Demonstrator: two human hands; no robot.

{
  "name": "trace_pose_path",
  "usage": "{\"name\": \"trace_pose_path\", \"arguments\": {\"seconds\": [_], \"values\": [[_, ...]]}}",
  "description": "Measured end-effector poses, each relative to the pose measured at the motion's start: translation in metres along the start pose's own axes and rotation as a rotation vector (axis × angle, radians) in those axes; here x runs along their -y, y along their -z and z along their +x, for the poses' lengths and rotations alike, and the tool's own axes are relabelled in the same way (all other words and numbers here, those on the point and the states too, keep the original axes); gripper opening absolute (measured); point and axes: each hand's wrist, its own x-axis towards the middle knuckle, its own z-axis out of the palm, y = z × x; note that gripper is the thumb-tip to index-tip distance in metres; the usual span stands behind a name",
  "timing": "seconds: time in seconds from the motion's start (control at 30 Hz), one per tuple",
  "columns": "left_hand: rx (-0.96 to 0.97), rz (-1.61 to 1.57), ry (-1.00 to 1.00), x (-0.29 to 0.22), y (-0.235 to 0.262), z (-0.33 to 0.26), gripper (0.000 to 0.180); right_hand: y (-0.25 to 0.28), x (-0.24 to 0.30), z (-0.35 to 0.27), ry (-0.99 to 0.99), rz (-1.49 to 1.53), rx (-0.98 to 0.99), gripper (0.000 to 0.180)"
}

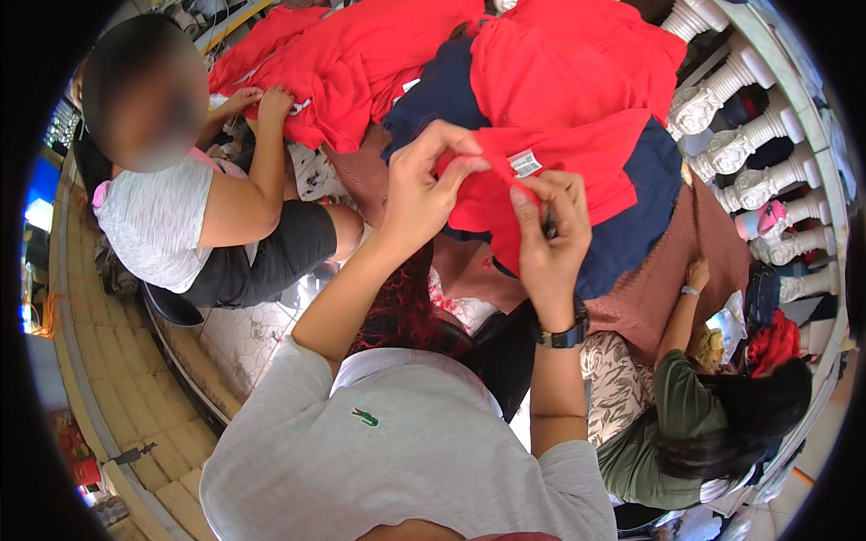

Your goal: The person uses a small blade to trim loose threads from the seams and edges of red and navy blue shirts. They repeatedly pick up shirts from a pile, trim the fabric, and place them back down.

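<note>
Red garments (361, 63) on pale floor (244, 334)

The red garment (550, 171) hides the right hand's (548, 236) fingertips; its white tag (524, 163) is too small to read, and what the hand pinches is unclear.

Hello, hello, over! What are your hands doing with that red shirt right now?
Left hand pinching red shirt. Right hand gripping it below white tag. Nothing blocking; other people beside, hands apart.
</note>
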Motion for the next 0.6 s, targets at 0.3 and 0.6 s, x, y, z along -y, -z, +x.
{"name": "trace_pose_path", "arguments": {"seconds": [0.3, 0.6], "values": [[0.401, 0.372, -0.213, 0.004, -0.058, 0.052, 0.009, 0.055, -0.042, 0.021, -0.368, 0.32, -0.266, 0.023], [0.261, 0.319, -0.275, -0.018, -0.087, 0.008, 0.032, 0.06, -0.037, 0.009, -0.383, 0.361, -0.209, 0.021]]}}
